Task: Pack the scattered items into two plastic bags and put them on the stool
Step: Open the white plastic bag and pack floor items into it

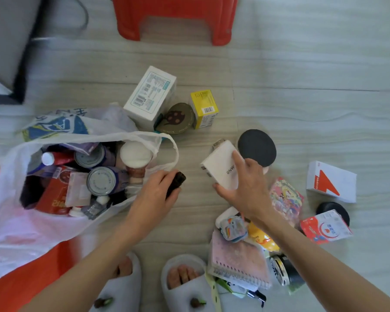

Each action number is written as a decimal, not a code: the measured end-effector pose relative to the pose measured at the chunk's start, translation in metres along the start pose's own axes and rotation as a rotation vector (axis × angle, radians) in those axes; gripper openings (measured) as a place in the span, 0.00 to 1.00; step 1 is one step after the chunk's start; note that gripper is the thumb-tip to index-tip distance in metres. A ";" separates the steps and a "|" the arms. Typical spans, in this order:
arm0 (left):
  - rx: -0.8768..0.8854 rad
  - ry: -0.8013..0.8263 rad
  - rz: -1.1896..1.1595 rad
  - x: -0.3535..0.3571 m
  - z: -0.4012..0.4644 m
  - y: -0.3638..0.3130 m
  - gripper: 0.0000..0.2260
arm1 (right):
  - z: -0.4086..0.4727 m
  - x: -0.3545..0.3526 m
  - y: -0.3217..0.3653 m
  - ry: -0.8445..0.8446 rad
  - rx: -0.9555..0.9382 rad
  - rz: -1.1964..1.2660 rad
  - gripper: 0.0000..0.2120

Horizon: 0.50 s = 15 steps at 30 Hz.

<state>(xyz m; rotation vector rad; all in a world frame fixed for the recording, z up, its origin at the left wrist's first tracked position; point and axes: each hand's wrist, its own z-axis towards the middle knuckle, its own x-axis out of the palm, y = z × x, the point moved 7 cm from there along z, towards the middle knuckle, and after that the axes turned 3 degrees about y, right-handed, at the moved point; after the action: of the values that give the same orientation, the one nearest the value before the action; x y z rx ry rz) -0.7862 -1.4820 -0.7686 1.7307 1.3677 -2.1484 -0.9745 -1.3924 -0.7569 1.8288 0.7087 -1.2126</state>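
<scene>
While the person stands over the floor (302, 97) in pale slippers (185, 282), the packing step is in hand and, by the look of it, roughly half done. Nearest on the right lies a pile of unpacked items: a pink spiral notebook (239, 260), a small plush toy (233, 228), a yellow packet (262, 240) and a colourful pouch (285, 199). On the left, one white plastic bag (14, 224) lies open on the floor, already well filled with cans (101, 181), tubes and boxes. The left hand (153, 197) has its grip curled round a small dark bottle (175, 183), held just beside the bag's mouth. The right hand (245, 188) has its grip wrapped round a white charger block (221, 167), thumb below and fingers over the top, near a black round disc (257, 147). Farther out lie a red-and-white box (331, 181), a white carton (150, 95), a yellow box (204, 108) and a round brown tin (176, 119), all still unpacked. A second bag with blue print (56, 124) lies crumpled behind the first. Farthest, the red stool (176, 16) stands bare as far as it is visible. The next move probably calls for dropping both held items into the open bag without collapsing its mouth; the second bag must then be opened for the remainder.
</scene>
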 end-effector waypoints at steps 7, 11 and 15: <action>-0.356 -0.188 -0.081 -0.069 -0.086 0.043 0.20 | -0.043 0.019 0.114 0.179 -0.277 0.052 0.40; -0.510 -0.224 -0.057 -0.099 -0.107 0.075 0.27 | -0.037 0.033 0.176 0.328 -0.337 0.062 0.45; -0.623 -0.176 -0.055 -0.106 -0.105 0.115 0.33 | -0.006 0.036 0.232 0.312 -0.379 -0.083 0.39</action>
<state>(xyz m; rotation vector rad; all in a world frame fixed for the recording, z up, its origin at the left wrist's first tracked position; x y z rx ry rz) -0.6057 -1.5309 -0.7472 1.2457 1.7882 -1.5876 -0.7731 -1.5058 -0.7153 1.6916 1.1164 -0.7809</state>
